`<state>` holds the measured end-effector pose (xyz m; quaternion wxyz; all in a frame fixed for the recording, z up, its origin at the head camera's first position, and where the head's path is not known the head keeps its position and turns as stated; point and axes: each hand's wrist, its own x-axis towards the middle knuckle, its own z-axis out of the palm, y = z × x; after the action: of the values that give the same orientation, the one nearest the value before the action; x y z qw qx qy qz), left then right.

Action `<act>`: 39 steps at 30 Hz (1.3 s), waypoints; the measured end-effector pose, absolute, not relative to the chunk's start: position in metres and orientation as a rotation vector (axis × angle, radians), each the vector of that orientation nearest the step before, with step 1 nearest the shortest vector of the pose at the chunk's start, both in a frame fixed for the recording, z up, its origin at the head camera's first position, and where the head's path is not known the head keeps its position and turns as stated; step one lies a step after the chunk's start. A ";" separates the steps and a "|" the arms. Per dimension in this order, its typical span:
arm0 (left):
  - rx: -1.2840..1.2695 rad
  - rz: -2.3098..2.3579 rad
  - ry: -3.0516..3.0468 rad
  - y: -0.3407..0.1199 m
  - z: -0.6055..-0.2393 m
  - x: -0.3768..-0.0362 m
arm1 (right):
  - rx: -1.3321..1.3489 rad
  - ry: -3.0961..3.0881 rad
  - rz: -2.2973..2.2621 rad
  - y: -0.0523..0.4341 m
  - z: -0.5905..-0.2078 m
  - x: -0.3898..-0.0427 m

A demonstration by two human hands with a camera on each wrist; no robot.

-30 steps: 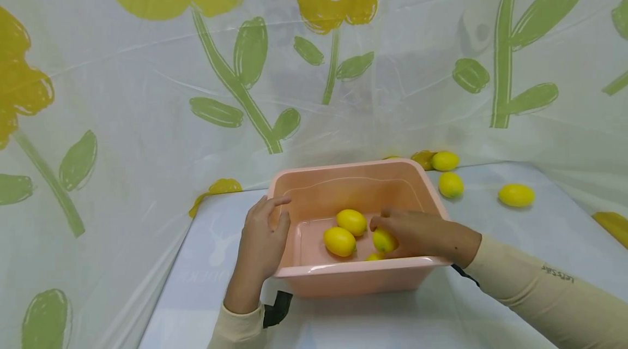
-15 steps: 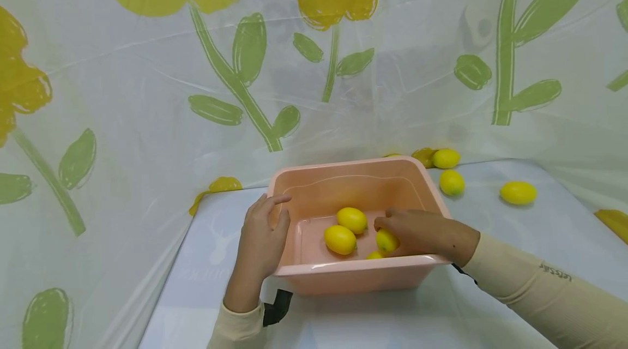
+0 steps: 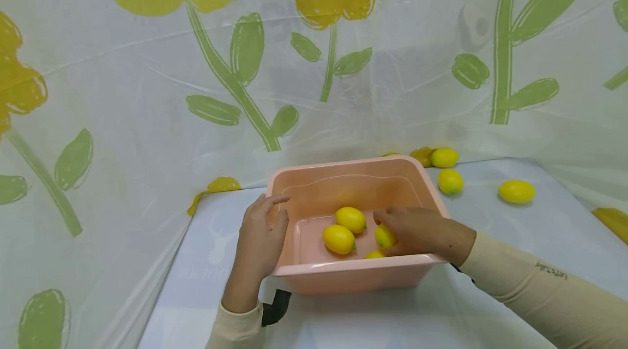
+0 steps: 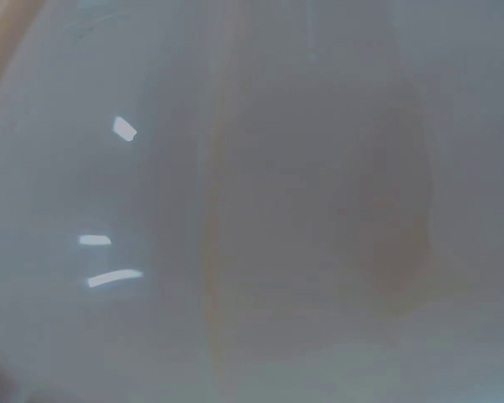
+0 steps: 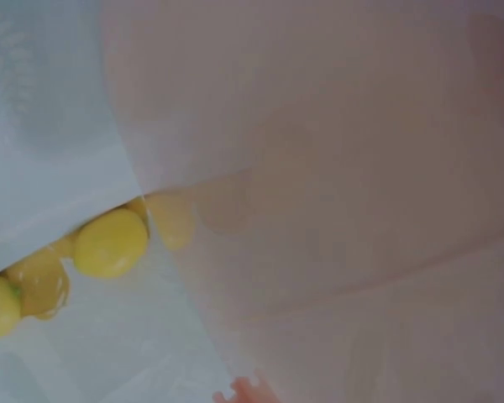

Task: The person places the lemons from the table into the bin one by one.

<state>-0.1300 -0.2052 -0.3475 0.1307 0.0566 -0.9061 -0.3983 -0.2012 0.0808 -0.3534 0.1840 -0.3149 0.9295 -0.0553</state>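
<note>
A pink plastic basin [image 3: 353,278] stands on the table with several yellow lemons in it. My right hand [image 3: 417,229] reaches over its right side and grips one lemon [image 3: 385,236] between thumb and fingers. Just below that lemon, another lemon [image 3: 375,254] is partly hidden by the front rim. Two more, a rear lemon [image 3: 350,220] and a front lemon [image 3: 338,239], lie together mid-floor. At the left rim rests my left hand [image 3: 260,240], thumb and index finger apart and nothing between them. The left wrist view shows only a blurred, glossy pale surface.
Outside the basin, to its right, lie a lemon [image 3: 517,191], a second lemon [image 3: 450,181] and a third lemon [image 3: 445,157] against the cloth. A white flower-printed cloth [image 3: 392,114] hangs behind the pale tabletop [image 3: 490,218]. A lemon [image 5: 111,243] also shows in the right wrist view.
The right hand and the lemon in its grip have shifted very slightly to the right inside the basin. The left hand has stayed at the rim.
</note>
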 end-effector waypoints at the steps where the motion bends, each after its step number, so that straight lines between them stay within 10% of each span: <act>1: 0.162 -1.161 -2.628 -0.205 -0.348 -0.130 | -0.892 2.618 -0.160 0.081 -0.353 -0.201; 39: 0.171 -1.153 -2.639 -0.206 -0.347 -0.129 | -1.012 2.547 -0.233 0.076 -0.355 -0.202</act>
<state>-0.1293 -0.2060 -0.3466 0.1282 0.0587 -0.9072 -0.3965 -0.2020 0.0758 -0.3551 0.1942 -0.3609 0.9083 -0.0832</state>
